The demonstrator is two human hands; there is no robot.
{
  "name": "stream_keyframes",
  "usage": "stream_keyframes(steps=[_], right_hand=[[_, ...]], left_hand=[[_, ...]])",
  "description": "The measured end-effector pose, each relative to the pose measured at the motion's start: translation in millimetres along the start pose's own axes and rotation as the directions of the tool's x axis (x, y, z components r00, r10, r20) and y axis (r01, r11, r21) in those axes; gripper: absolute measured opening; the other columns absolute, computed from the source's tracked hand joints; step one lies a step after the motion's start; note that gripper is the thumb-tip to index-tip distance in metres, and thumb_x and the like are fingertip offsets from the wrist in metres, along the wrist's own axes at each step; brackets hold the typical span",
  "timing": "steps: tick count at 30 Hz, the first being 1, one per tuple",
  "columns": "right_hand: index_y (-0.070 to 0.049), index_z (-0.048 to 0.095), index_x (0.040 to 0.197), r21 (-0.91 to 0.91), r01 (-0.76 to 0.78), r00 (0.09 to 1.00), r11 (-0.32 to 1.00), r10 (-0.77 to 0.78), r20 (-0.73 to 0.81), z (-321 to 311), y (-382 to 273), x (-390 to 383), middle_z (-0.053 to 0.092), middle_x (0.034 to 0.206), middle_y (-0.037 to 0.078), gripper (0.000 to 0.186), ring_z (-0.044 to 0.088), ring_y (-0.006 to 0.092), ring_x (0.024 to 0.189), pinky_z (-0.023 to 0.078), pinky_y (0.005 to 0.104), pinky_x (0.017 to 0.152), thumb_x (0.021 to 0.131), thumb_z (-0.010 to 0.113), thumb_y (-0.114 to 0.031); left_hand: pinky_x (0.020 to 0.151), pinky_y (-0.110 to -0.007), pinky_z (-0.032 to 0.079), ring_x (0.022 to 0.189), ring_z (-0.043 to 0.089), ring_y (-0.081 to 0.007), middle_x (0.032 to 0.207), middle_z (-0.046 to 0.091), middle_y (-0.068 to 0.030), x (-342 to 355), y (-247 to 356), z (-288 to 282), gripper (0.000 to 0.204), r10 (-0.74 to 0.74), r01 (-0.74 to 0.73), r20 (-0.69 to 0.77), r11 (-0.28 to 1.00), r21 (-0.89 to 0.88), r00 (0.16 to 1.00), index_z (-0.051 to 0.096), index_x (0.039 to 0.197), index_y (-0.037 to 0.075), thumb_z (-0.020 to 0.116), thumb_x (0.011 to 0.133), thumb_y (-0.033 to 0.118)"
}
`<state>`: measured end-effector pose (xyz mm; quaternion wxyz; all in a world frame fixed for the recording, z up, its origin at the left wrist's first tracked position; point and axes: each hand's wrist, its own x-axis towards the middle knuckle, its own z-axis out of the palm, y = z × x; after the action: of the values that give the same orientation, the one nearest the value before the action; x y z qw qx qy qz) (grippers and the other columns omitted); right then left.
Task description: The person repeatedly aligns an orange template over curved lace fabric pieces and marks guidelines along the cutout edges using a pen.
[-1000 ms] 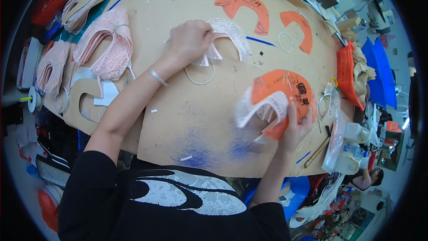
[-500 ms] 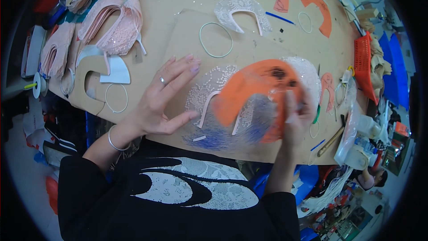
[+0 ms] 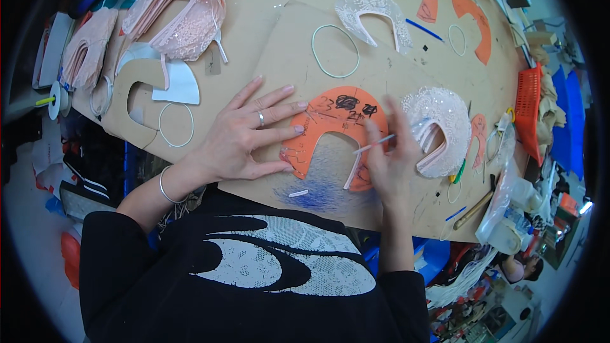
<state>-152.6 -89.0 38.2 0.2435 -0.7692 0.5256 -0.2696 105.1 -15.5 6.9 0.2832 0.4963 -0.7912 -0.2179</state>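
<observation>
An orange U-shaped template (image 3: 346, 105) with black scribbles lies flat on the brown work surface, its open end toward me. Along its right leg a narrow white edge of a lace piece (image 3: 351, 174) peeks out; the template hides the rest of it. My left hand (image 3: 251, 132), fingers spread, presses on the template's left side. Over the right leg is my right hand (image 3: 393, 155), fingers closed around a thin, pale, pen-like stick (image 3: 373, 144). Its fingertips are partly blurred. A stack of whitish lace U-shaped pieces (image 3: 438, 111) sits just right of that hand.
Further back lie a lace piece (image 3: 372, 9), a pale elastic loop (image 3: 313, 51), a blue pen (image 3: 424, 30) and orange templates (image 3: 486, 32). Bundled pink lace pieces (image 3: 190, 32) and a cardboard U-shape (image 3: 121, 111) are at left. A red basket (image 3: 527, 105) stands at right.
The orange template, lifted and blurred in my right hand before, now lies flat over the lace piece. My left hand has come down onto it. The pale stick now shows in my right hand.
</observation>
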Motion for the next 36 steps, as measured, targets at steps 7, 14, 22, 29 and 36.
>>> stream_keyframes(steps=[7, 14, 22, 29, 36], right_hand=[[0.002, 0.068, 0.115, 0.690, -0.104, 0.991, 0.716, 0.019, 0.129, -16, -2, 19, 0.065, 0.084, 0.008, 0.021, 0.057, 0.0110, 0.066, 0.045, 0.0219, 0.057, 0.096, 0.063, -0.004], [0.002, 0.071, 0.094, 0.460, -0.051, 0.925, 0.886, -0.132, 0.356, 29, -21, 36, 0.066, 0.079, 0.007, 0.008, 0.058, 0.0128, 0.063, 0.046, 0.0236, 0.056, 0.092, 0.064, 0.001], [0.003, 0.069, 0.087, 0.358, 0.421, 0.871, 0.833, -0.482, 0.096, 53, -15, 35, 0.066, 0.076, 0.007, 0.003, 0.056, 0.0172, 0.060, 0.045, 0.0265, 0.055, 0.087, 0.066, 0.004], [0.003, 0.067, 0.084, 0.369, 0.386, 0.884, 0.846, -0.454, 0.116, 50, -15, 33, 0.066, 0.078, 0.007, 0.003, 0.056, 0.0180, 0.060, 0.045, 0.0271, 0.055, 0.086, 0.065, 0.005], [0.002, 0.067, 0.084, 0.568, 0.263, 0.875, 0.780, -0.441, 0.201, 43, -22, 14, 0.067, 0.079, 0.007, 0.004, 0.056, 0.0177, 0.060, 0.046, 0.0269, 0.055, 0.086, 0.066, 0.005]], left_hand=[[0.124, -0.053, 0.020, 0.141, 0.045, -0.0258, 0.143, 0.059, 0.0008, 3, 4, 1, 0.043, -0.013, 0.013, -0.007, 1.000, -0.002, 1.000, 0.075, 0.112, 0.018, 0.079, 0.074, 0.036], [0.123, -0.061, 0.011, 0.145, 0.040, -0.0249, 0.146, 0.056, 0.0028, 3, 12, 1, 0.043, -0.081, 0.081, 0.007, 0.997, 0.010, 0.997, 0.072, 0.113, 0.018, 0.075, 0.073, 0.032], [0.121, -0.067, 0.003, 0.148, 0.036, -0.0242, 0.147, 0.054, 0.0038, -1, 10, 3, 0.042, -0.109, 0.109, 0.007, 0.994, 0.000, 0.994, 0.070, 0.112, 0.018, 0.074, 0.072, 0.031], [0.121, -0.067, 0.005, 0.147, 0.036, -0.0245, 0.146, 0.055, 0.0039, 0, 10, 4, 0.043, -0.103, 0.103, -0.006, 0.995, -0.009, 0.995, 0.070, 0.112, 0.018, 0.074, 0.071, 0.031], [0.121, -0.067, 0.007, 0.147, 0.037, -0.0244, 0.146, 0.055, 0.0040, -1, 9, 5, 0.045, -0.097, 0.097, -0.008, 0.995, -0.004, 0.995, 0.070, 0.114, 0.019, 0.074, 0.071, 0.031]])
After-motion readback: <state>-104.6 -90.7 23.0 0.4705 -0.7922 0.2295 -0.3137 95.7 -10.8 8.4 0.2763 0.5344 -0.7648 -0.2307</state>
